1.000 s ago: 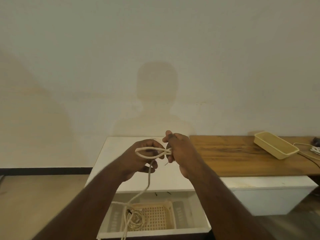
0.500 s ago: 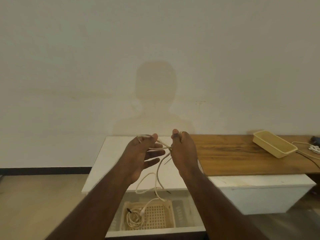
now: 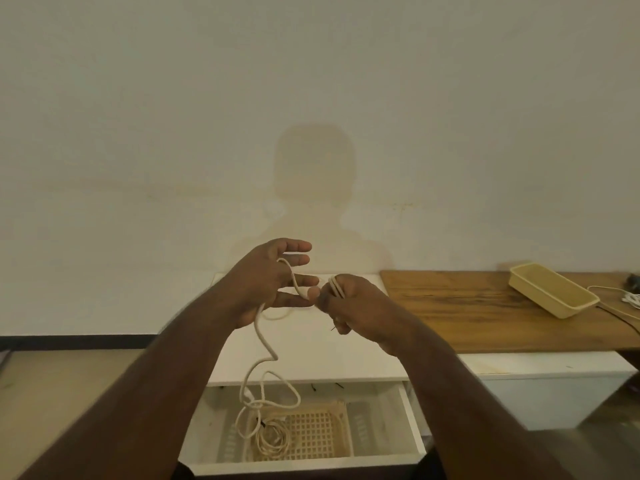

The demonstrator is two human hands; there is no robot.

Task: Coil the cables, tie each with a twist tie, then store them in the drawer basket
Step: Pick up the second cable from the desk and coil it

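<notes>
A cream cable point(image 3: 260, 336) hangs from my hands down into the open drawer. My right hand point(image 3: 349, 306) grips a few wound loops of it, and a thin dark twist tie pokes out below its fingers. My left hand point(image 3: 273, 285) is spread with straight fingers; the cable runs across its palm and over the fingers. In the drawer sits a cream lattice basket point(image 3: 325, 434) holding a coiled cable point(image 3: 273, 441) with a dark tie. The loose tail of the hanging cable falls onto the basket's left side.
The white drawer point(image 3: 410, 424) stands pulled out under a white cabinet top point(image 3: 363, 362). To the right is a wooden counter point(image 3: 467, 306) with a cream tray point(image 3: 554, 294) and more white cables point(image 3: 632, 299) at its far right edge.
My left hand has opened and spread its fingers, with the cable now draped across it. My right hand has taken hold of the wound loops. More slack hangs down toward the drawer.
</notes>
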